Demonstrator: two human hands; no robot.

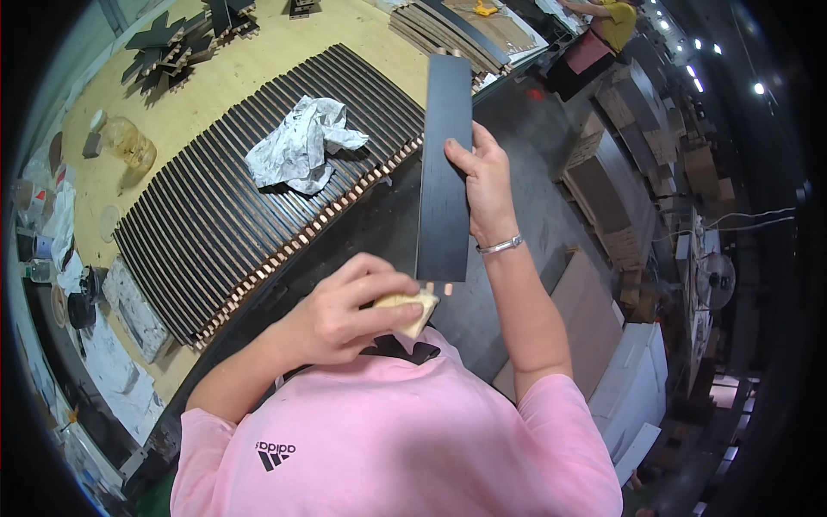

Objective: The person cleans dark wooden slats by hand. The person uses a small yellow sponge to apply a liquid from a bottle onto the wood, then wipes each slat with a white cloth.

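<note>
L hand [353,310] is curled round a yellow sponge [428,302], fingers over the top, partway closed; R hand [491,177] has the dark board [444,189] by its R edge, thumb on the face, other fingers mostly hidden behind. Board's held up on end in front of the body, off the table, w/ two wooden pegs [448,289] sticking out at its lower end, sponge just beside them; can't tell if it's touching. To do this bit well, I'd keep the R grip firm but near the edge so the thumb doesn't mark the face, hold the board steady, press the sponge flat & evenly, and go easy round the pegs so they don't snag it. Surface: pale yellowish table [301,33] w/ a long row of dark slats [207,233] side by side, peg ends facing the person, crumpled white cloth [301,142] on top; jar [129,145] to the L, pile of dark pieces [164,53] at the far L. Room: workshop, approx. dim on the R, grey floor [521,155], stacks of boards [607,202], a fan [717,280], bright ceiling lights [758,88], & another person [618,24] in a yellow top far off, upper R
</note>
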